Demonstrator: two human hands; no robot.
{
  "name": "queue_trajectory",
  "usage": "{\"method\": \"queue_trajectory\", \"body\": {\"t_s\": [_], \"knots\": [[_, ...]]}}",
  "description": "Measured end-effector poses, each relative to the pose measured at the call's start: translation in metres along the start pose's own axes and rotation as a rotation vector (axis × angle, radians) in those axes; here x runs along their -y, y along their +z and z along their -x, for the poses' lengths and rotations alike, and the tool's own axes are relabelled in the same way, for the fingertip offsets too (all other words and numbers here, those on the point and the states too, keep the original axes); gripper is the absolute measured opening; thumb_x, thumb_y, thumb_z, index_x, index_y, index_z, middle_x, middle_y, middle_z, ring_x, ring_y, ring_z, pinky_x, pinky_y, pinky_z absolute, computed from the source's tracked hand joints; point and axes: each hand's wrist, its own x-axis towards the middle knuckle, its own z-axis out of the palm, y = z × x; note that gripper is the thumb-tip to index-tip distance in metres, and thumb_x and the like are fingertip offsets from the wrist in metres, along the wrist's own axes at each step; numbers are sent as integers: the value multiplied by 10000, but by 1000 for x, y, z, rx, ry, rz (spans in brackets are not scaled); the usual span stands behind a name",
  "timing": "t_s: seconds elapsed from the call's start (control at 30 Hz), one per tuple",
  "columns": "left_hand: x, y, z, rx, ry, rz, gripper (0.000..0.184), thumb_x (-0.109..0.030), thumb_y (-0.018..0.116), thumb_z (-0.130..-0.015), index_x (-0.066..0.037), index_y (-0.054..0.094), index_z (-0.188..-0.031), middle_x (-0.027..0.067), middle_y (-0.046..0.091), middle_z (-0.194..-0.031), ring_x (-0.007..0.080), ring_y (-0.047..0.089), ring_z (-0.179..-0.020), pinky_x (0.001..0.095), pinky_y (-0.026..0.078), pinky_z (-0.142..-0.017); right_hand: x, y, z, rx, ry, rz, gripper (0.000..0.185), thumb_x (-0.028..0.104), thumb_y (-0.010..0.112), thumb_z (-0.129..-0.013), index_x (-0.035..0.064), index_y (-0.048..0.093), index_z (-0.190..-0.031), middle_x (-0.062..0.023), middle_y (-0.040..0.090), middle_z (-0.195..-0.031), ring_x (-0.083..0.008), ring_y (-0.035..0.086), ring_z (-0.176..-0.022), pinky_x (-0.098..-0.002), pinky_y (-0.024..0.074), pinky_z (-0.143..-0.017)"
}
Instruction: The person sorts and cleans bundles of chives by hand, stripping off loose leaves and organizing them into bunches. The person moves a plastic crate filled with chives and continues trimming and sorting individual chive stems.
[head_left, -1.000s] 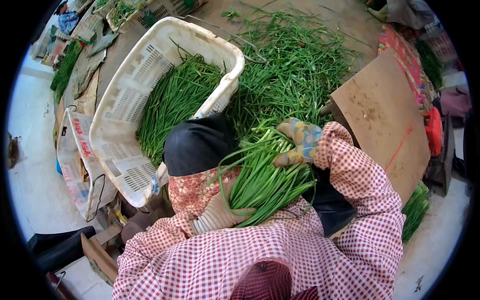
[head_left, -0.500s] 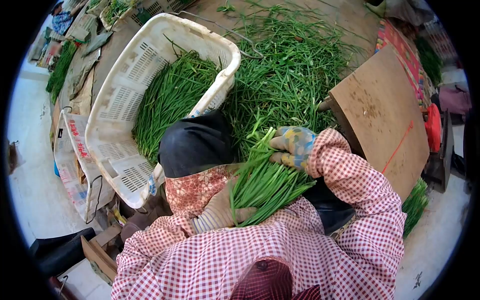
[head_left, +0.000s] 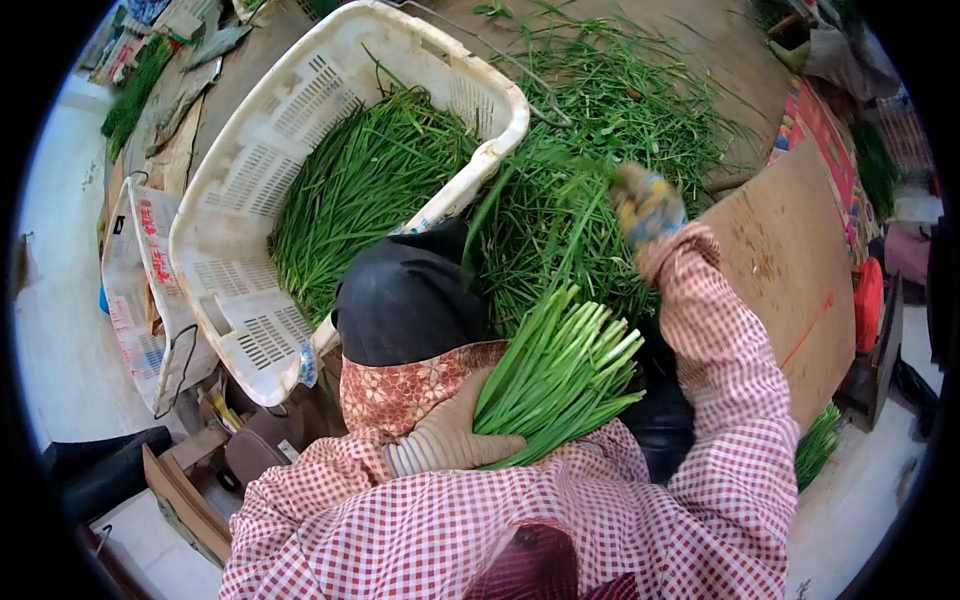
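My left hand [head_left: 450, 435], in a light glove with a striped cuff, is closed around a bunch of chives [head_left: 560, 380] on my lap. The pale cut ends fan out toward the upper right. My right hand [head_left: 648, 205], in a blue and yellow patterned glove, is raised over a heap of loose chive leaves [head_left: 570, 230] on the ground. Motion smears its fingers, and blurred green strands lie just to their left. Whether it grips them I cannot tell.
A white perforated crate [head_left: 225, 225] with chives in it leans beside my dark-covered knee [head_left: 410, 295]. Another white crate [head_left: 150, 290] stands at the left. A brown board [head_left: 780, 270] slants at the right. More chives [head_left: 140, 90] lie at the upper left.
My right hand has moved up and away from the bunch to above the heap. In my left hand the bunch now shows its pale ends fanned out. The view has shifted slightly.
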Motion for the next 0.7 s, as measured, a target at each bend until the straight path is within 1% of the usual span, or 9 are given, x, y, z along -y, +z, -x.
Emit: {"method": "queue_trajectory", "body": {"t_s": [0.07, 0.1, 0.17, 0.2, 0.33, 0.43, 0.5, 0.6, 0.7], "knots": [[-2, 2, 2, 8, 15, 58, 916, -222, 761, -746, -10, 196, -1436, 197, 498, -1303, 256, 490, -1220, 344, 381, -1036, 5, -3, -8, -194, -392, 1075, 261, 212, 498, -949, -2, 544, -1091, -146, 632, -954, -254, 624, -850, -373, 511, -710], [-7, 2, 3, 0, 9, 66, 916, -222, 761, -746, -10, 196, -1436, 197, 498, -1303, 256, 490, -1220, 344, 381, -1036, -8, -5, -18, -180, -393, 1077, 261, 212, 498, -949, -2, 544, -1091, -146, 632, -954, -254, 624, -850, -373, 511, -710], [-12, 1, 4, 16, 21, 90, 898, -207, 750, -755, -30, 201, -1443, 195, 508, -1292, 247, 502, -1208, 341, 386, -1028, -25, -1, -27, 186, 156, 1308, 477, 341, 517, -934, 15, 464, -1278, -211, 529, -1275, -338, 526, -1173, -408, 459, -945], [-10, -1, 2, 20, 20, 95, 898, -207, 750, -755, -30, 201, -1443, 195, 508, -1292, 247, 502, -1208, 341, 386, -1028, -29, -12, -26, 303, 84, 1336, 690, 485, 548, -878, 55, 373, -1388, -194, 385, -1424, -344, 356, -1331, -414, 323, -1094], [1, 0, -5, 64, 16, -14, 859, -193, 736, -762, -41, 225, -1436, 184, 526, -1264, 239, 514, -1192, 336, 395, -1015, 41, 7, 31, 875, -148, 1017, 825, 563, 637, -772, 59, 398, -1379, -195, 396, -1411, -338, 350, -1327, -416, 285, -1108], [-2, 1, -10, 96, 53, 13, 856, -210, 742, -751, -42, 240, -1424, 180, 526, -1266, 250, 507, -1206, 349, 391, -1022, 51, 36, 73, 1166, -528, 1200, 568, 428, 618, -835, 54, 532, -1252, -183, 546, -1234, -320, 500, -1177, -413, 399, -1006], [2, 2, -9, 72, 16, -32, 893, -216, 748, -742, -36, 210, -1432, 185, 509, -1289, 256, 493, -1223, 352, 384, -1031, 22, 55, 73, 1324, -433, 1097, 396, 343, 570, -887, 57, 584, -1161, -137, 629, -1061, -290, 592, -1022, -407, 463, -886], [-8, 2, -7, 62, -39, 46, 917, -181, 760, -756, -36, 184, -1455, 154, 458, -1350, 241, 432, -1266, 362, 339, -1060, -6, 51, 74, 1109, -634, 907, 274, 286, 539, -919, 65, 616, -1061, -98, 652, -907, -269, 630, -886, -386, 492, -772], [-9, 2, -8, 29, -59, 3, 941, -202, 775, -742, -37, 183, -1455, 163, 455, -1354, 246, 439, -1262, 359, 347, -1054, -18, 47, 71, 918, -540, 744, 243, 273, 539, -930, 62, 616, -1022, -100, 643, -874, -284, 625, -851, -374, 496, -737]]}}
